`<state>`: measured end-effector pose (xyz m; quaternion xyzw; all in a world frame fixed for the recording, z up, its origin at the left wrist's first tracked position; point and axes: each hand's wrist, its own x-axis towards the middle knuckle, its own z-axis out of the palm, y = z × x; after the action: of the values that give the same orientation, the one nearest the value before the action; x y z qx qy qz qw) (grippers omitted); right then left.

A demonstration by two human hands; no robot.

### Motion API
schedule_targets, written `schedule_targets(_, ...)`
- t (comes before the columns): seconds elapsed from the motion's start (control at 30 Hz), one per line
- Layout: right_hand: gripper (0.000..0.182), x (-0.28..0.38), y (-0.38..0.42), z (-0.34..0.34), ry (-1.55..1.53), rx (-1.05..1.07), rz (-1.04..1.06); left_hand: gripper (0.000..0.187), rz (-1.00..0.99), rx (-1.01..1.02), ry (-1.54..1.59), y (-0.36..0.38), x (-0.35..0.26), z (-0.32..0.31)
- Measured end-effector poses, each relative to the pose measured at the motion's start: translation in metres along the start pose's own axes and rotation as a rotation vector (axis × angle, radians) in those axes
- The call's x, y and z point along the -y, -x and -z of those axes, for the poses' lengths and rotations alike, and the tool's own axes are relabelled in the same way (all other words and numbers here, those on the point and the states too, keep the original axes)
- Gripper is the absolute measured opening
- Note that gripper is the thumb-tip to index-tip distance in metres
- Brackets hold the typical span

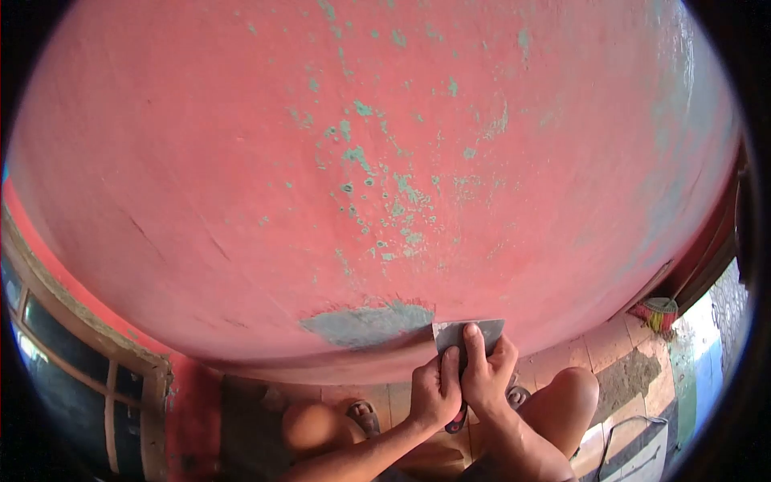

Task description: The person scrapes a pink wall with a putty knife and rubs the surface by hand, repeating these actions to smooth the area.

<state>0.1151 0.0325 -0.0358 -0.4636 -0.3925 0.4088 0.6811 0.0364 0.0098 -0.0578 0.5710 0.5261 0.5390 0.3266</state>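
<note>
Both hands are closed around one scraper [467,333] low in the frame, just right of centre. The left hand [436,392] wraps the handle from the left, fingers curled shut. The right hand [487,371] grips from the right, its index finger stretched straight up along the back of the blade. Both forearms rise from the bottom edge, converging at the tool, with bare knees on either side. The scraper stands roughly upright: handle down toward the person, wide flat blade up, its edge pressed against the red wall [201,161]. Just left of the blade lies a scraped grey-green patch [365,324], touching the blade's corner. Flecks of green show higher on the wall.
</note>
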Motion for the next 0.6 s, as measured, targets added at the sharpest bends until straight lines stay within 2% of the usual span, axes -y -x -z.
schedule_targets(0.1,0.024,-0.008,0.009,0.010,0.025,0.024,-0.064,0.031,0.093,0.069,-0.065,0.002,0.000,0.006)
schedule_targets(0.2,0.024,-0.015,0.004,0.005,0.021,0.010,-0.037,0.032,0.004,0.025,-0.053,0.006,0.008,0.002)
schedule_targets(0.3,0.023,0.001,0.002,0.001,-0.041,-0.020,-0.002,0.031,0.028,0.058,-0.034,-0.001,0.000,0.004)
schedule_targets(0.33,0.023,-0.003,0.007,0.006,-0.036,0.003,-0.046,0.030,0.043,0.076,-0.036,0.002,-0.002,0.004)
schedule_targets(0.37,0.022,-0.006,0.009,0.010,-0.035,0.027,-0.089,0.026,0.041,0.011,-0.016,0.005,0.005,0.000)
schedule_targets(0.47,0.021,-0.016,0.002,0.010,-0.028,0.031,-0.101,0.023,-0.033,-0.026,0.079,0.001,0.007,-0.007)
schedule_targets(0.6,0.021,-0.004,0.002,0.011,-0.015,0.041,-0.152,0.026,-0.006,0.021,-0.019,0.001,0.003,-0.003)
